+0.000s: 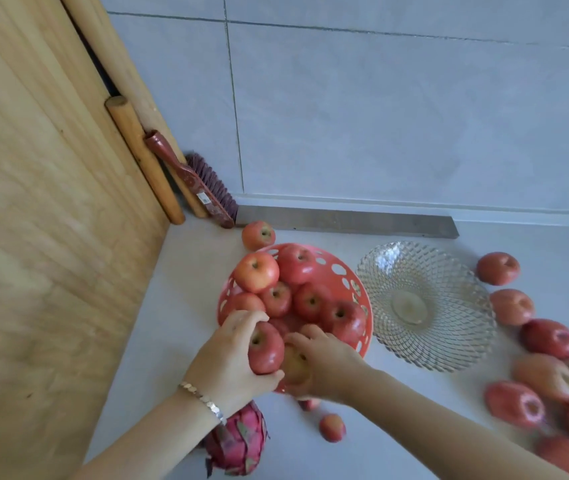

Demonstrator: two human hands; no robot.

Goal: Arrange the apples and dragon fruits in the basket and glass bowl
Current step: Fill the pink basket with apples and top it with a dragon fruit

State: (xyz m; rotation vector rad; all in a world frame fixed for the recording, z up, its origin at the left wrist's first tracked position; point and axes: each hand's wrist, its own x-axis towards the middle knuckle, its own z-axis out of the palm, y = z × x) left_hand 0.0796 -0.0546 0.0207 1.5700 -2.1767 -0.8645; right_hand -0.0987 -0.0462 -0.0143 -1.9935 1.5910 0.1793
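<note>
left hand point(231, 355): fingers curled round red apple point(266, 348). right hand point(324, 365): fingers wrapped on paler apple point(295, 367). both over near rim of basket point(345, 271), toward bench point(186, 306) back-left corner. risk: piled apples point(276, 296) smooth, round, heaped high, so may roll out. glass bowl point(425, 306) faceted, brittle, empty. dragon fruit point(238, 441) scaly, by near edge.
</note>
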